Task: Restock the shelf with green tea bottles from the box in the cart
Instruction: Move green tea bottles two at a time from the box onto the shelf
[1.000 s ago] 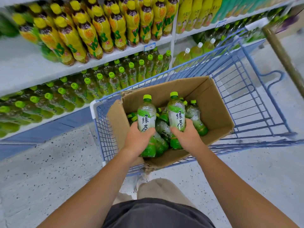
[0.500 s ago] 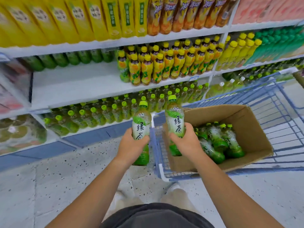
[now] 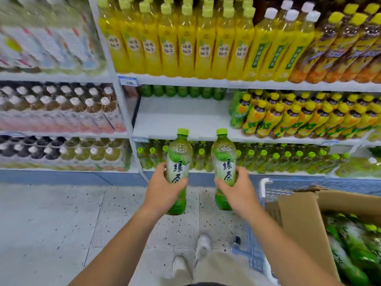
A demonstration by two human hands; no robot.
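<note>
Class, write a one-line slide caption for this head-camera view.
Left hand grips one upright green tea bottle; right hand grips a second bottle, facing the shelf.

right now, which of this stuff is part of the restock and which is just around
In the job: left hand gripping left tea bottle; right hand gripping right tea bottle; cardboard box; blue cart; half-bare middle shelf.
Just around: tall yellow bottles; yellow-capped bottles; white-capped bottles.

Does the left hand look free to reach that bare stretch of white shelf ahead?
Probably yes. The left hand grips a green tea bottle upright in front of the bare shelf, nothing stands between, and only green bottles line its back.
</note>
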